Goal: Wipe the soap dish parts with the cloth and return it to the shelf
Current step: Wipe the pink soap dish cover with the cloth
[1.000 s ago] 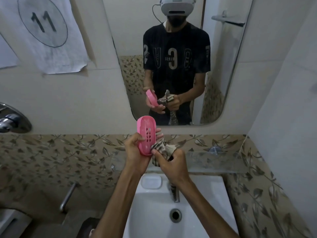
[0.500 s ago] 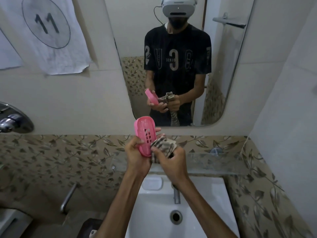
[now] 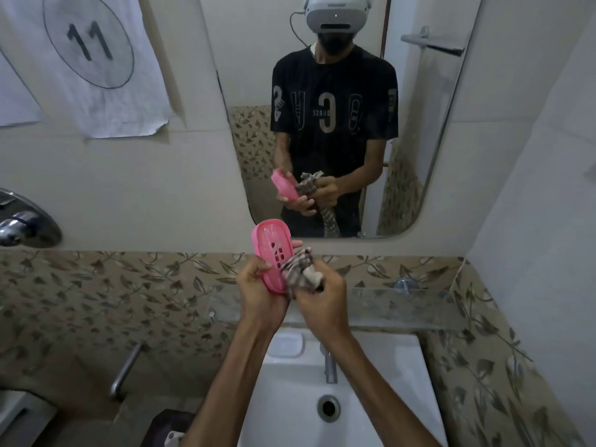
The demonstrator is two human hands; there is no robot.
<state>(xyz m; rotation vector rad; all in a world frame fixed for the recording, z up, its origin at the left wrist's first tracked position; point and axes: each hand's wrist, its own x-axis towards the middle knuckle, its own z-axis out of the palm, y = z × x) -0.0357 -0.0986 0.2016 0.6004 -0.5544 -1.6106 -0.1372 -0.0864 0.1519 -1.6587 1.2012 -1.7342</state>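
- The pink oval plastic soap dish part with slotted drain holes (image 3: 272, 253) was held up in front of me, above the basin and in front of the glass shelf, tilted so its perforated face looked toward the camera.
- My left hand (image 3: 259, 291) gripped the lower end of that pink part, thumb across the front and fingers curled behind; one fingertip showed past its right edge.
- The bunched checked grey-and-white cloth (image 3: 300, 272) pressed against the right lower edge of the pink part, touching it.
- My right hand (image 3: 319, 301) was closed around the cloth, fingers wrapped tight on the wad.
- Just behind the hands ran the clear glass wall shelf (image 3: 403, 306), fixed to the leaf-patterned tile band.
- Below sat the white ceramic washbasin (image 3: 387, 398) with a chrome tap (image 3: 329, 366) and a round drain (image 3: 328, 408).
- On the basin's back ledge lay a pale rounded rectangular piece (image 3: 286, 346); I could not tell what it was.
- The wall mirror (image 3: 435, 140) above reflected both hands, the pink part and the cloth hanging down.
- A paper sheet marked with a circled 11 (image 3: 88, 40) hung on the wall to the left.
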